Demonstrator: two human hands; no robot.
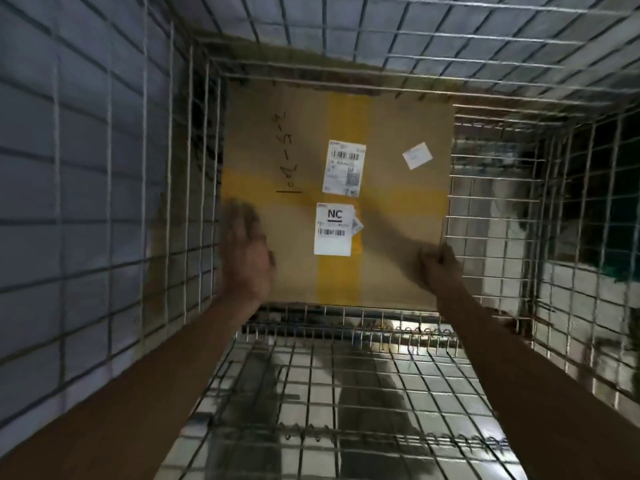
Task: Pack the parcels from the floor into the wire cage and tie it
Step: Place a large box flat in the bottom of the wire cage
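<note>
A large brown cardboard parcel [398, 216] crossed with yellow tape and carrying white shipping labels lies flat at the far end of the wire cage [114, 202]. My left hand [247, 256] lies flat on the parcel's near-left corner with straight fingers, blurred by motion. At the near-right corner my right hand [440, 268] curls its fingers round the parcel's edge. Both forearms reach in from the cage's near, open side.
The cage's wire mesh floor [346, 393] stretches bare between me and the parcel, with a shiny tiled floor showing beneath it. Mesh walls stand close on the left, right and far sides. Pale objects lie outside the right wall [502, 209].
</note>
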